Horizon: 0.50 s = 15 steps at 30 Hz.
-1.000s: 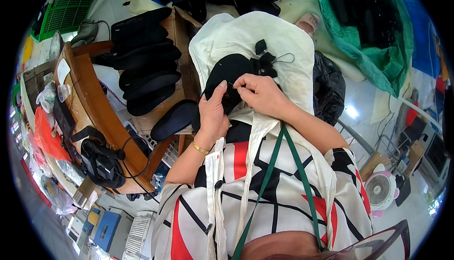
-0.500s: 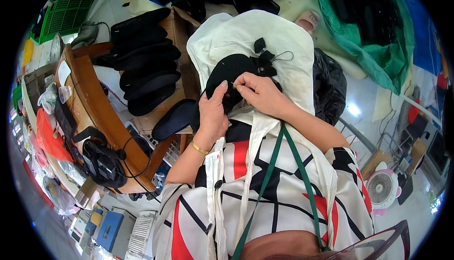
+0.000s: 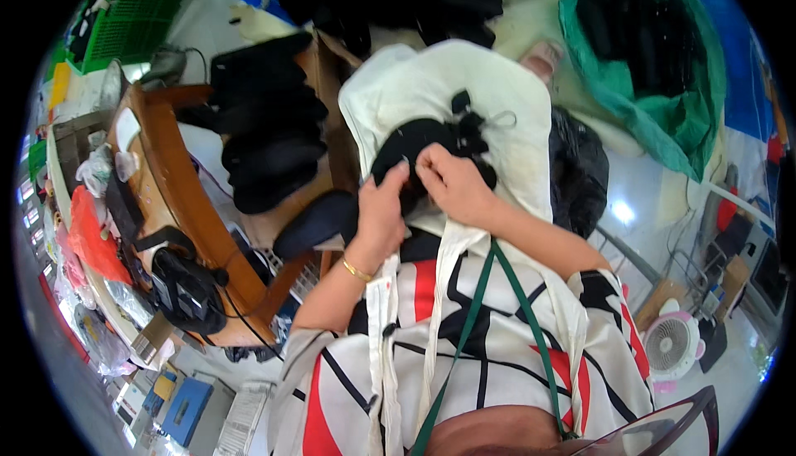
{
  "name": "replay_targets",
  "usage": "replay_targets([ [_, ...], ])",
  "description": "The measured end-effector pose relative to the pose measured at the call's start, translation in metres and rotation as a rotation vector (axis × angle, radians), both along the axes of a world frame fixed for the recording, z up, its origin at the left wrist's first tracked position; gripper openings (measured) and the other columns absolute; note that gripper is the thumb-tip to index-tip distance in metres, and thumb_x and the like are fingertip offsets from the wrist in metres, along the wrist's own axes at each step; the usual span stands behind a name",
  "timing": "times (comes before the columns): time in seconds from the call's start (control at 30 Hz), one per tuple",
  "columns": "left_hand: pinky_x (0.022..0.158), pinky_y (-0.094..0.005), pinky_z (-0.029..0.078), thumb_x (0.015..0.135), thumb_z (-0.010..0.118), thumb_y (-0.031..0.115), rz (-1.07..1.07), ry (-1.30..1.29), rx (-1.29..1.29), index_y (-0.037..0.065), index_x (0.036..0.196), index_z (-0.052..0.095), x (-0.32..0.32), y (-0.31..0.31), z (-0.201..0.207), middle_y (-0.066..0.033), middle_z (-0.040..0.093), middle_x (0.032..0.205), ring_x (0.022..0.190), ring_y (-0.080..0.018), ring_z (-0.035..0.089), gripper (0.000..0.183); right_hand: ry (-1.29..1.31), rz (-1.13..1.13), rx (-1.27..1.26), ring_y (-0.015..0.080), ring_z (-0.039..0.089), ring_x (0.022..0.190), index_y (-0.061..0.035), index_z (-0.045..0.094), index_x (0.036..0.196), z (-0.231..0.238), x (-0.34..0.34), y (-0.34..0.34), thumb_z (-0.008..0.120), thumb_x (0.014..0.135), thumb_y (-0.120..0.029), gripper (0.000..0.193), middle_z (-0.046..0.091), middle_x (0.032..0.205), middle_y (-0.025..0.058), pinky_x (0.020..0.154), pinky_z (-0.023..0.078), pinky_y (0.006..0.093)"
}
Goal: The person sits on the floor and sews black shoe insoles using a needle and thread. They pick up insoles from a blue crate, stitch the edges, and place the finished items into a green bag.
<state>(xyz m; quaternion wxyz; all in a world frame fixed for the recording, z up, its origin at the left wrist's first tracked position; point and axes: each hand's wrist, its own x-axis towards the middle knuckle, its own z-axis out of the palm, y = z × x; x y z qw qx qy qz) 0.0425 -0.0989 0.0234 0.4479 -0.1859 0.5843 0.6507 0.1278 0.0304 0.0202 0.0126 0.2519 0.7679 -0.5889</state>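
Observation:
On my lap, over a white cloth (image 3: pixel 398 87), lies a soft black fabric piece (image 3: pixel 408 143) with a rounded end, shaped like a slipper. My left hand (image 3: pixel 381 214) grips its near left side, thumb pointing up along it. Just to the right, my right hand (image 3: pixel 456 186) is closed in a pinch at the piece; whatever its fingertips hold is too small to make out. Beyond that hand, small black bow-like bits (image 3: pixel 468 124) and a thin dark loop (image 3: pixel 502 118) lie on the cloth. My fingers hide part of the black piece.
Left of my lap, several black slipper-shaped pieces (image 3: pixel 269 137) lie in a row on a cardboard box, beside a wooden table (image 3: pixel 186 207). A green sack (image 3: pixel 692 137) of black items stands far right, near a black plastic bag (image 3: pixel 576 174). A fan (image 3: pixel 670 344) stands right.
The whole view has shifted, so the scene sits slightly lower in the picture. Both hands remain at the black piece; my right fingertips have moved slightly and look more curled.

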Motion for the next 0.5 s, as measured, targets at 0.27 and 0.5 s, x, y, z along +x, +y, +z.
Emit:
replay_targets([
  [0.27,0.079,-0.0271,0.05,0.088,0.068,0.007,-0.001,0.116,0.066,-0.002,0.108,0.066,0.012,0.001,-0.001,-0.0052,0.068,0.1,0.086,-0.0135,0.063,0.022,-0.015,0.24,0.303,0.0373,0.066,0.073,-0.0073,0.055,0.098,0.012,-0.028,0.026,0.057,0.092,-0.022,0.016,0.067,0.079,0.0166,0.065,0.051,0.0484],
  [0.5,0.073,-0.0244,0.049,0.088,0.07,0.006,-0.203,0.201,0.069,0.001,0.103,0.068,0.02,-0.008,-0.014,-0.0015,0.068,0.094,0.082,-0.0084,0.06,0.016,0.202,0.198,0.322,0.0336,0.063,0.074,-0.0115,0.063,0.092,0.028,-0.015,0.028,0.064,0.088,-0.021,0.01,0.061,0.088,0.0085,0.064,0.051,0.0431],
])
